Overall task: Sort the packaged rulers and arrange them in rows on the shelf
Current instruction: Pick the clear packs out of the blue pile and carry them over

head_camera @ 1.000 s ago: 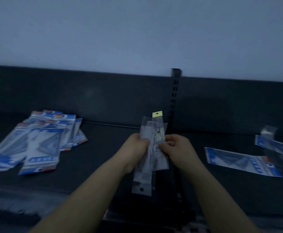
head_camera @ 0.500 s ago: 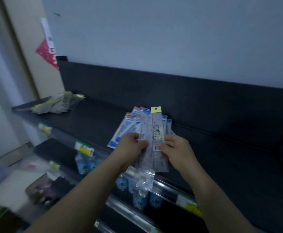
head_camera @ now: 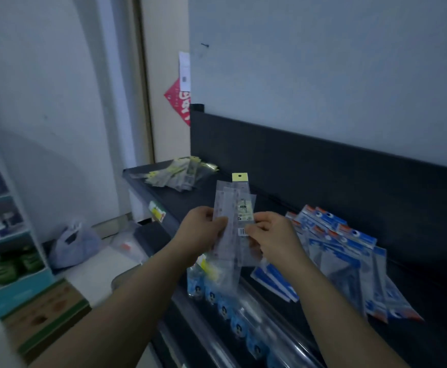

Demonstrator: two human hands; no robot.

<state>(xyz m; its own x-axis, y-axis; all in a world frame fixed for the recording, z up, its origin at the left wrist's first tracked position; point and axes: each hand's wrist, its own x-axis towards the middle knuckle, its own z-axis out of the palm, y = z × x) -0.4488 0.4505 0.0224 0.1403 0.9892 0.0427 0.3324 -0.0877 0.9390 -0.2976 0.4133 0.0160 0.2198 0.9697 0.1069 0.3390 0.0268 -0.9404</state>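
Centre of frame: left hand (head_camera: 200,231) and right hand (head_camera: 274,236), fingers curled, each pinching one side of an upright fan of clear packaged rulers (head_camera: 231,205), one with a yellow header. Blue packets (head_camera: 344,257) lie overlapped on the dark shelf (head_camera: 434,288) at right; a yellowish pile (head_camera: 176,173) sits at its far-left end.
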